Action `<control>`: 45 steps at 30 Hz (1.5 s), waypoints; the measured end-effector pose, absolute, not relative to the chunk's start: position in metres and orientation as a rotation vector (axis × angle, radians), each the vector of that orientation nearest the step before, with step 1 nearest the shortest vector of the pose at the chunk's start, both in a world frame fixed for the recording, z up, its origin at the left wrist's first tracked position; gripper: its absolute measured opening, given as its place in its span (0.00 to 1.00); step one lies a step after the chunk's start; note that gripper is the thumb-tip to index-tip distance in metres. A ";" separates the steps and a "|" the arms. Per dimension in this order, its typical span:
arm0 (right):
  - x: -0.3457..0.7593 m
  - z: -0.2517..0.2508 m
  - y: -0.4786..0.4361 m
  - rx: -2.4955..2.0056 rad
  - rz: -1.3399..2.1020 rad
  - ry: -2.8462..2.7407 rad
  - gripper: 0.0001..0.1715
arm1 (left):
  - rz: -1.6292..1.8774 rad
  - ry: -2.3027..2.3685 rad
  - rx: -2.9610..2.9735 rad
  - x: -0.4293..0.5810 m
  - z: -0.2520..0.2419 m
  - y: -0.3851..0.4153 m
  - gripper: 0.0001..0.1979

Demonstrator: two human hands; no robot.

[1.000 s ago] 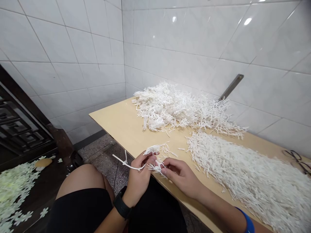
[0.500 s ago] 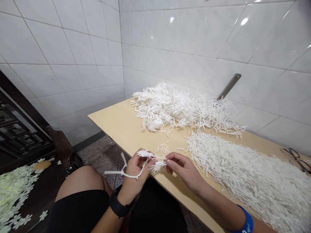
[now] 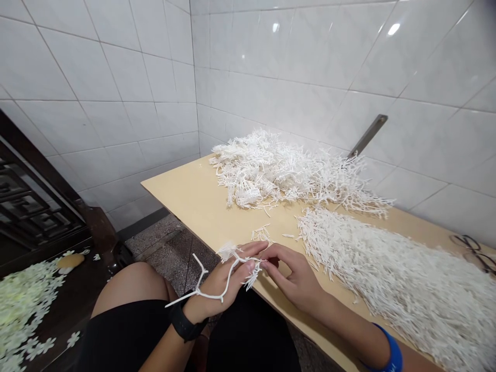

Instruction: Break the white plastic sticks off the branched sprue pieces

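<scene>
My left hand is closed on a thin white branching plastic stem, whose bare forked end lies across the wrist. Small tufts of fine white sprigs stick out by the left thumb and above the fingers. My right hand meets the left one, with thumb and forefinger pinched on the stem's far end. The exact grip at those fingertips is partly hidden. Both hands are over the near edge of the tan table.
A heap of white branching stems lies at the back of the table. Many loose white sprigs spread along the right, with eyeglasses beyond. A metal bracket rises by the wall. Pale flower pieces lie on dark wood at left.
My left hand has turned flatter, its fingers reaching toward the right hand. The forked stem has swung lower across the left wrist. My right hand stays pinched in nearly the same place.
</scene>
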State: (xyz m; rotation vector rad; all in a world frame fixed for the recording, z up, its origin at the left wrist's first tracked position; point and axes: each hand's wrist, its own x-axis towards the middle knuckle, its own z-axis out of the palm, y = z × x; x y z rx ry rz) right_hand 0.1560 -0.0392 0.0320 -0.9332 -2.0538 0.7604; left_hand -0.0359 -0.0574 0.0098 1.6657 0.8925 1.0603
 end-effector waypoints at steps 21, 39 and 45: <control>0.163 0.036 -0.025 -1.209 0.346 -2.121 0.10 | 1.435 1.076 1.320 -0.041 0.014 -0.046 0.21; 0.148 0.042 -0.036 -0.900 1.459 -1.755 0.18 | 1.383 1.123 1.531 -0.008 0.000 -0.057 0.15; 0.148 0.045 -0.034 -0.891 1.439 -1.801 0.17 | 1.452 1.164 1.471 -0.002 -0.001 -0.054 0.17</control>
